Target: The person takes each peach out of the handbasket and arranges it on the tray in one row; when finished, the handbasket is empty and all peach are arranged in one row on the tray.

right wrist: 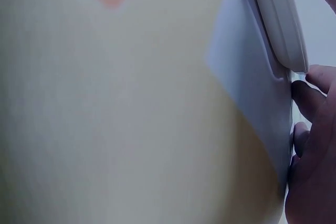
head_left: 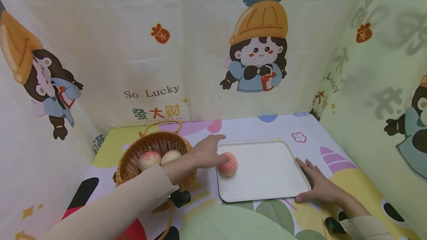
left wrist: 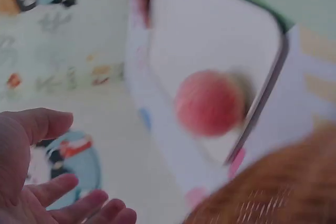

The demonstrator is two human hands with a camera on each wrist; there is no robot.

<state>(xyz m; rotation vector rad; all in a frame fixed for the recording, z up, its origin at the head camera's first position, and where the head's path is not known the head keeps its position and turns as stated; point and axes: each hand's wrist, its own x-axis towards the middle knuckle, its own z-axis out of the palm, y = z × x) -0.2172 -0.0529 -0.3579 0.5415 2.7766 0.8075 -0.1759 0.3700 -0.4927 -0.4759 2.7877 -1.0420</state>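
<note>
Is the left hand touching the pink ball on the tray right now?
Apart. The left wrist view shows it: the left hand sits well to one side of the pink ball, with the backdrop plainly visible between them.

I'd tag this as a small cloth-lined booth, staged-looking; can't tell what room lies beyond. I see pale cloth walls on three sides, printed with cartoon figures, red pouches and "So Lucky" lettering. My surface has a bright patterned cover, its back edge against the back wall.
</note>
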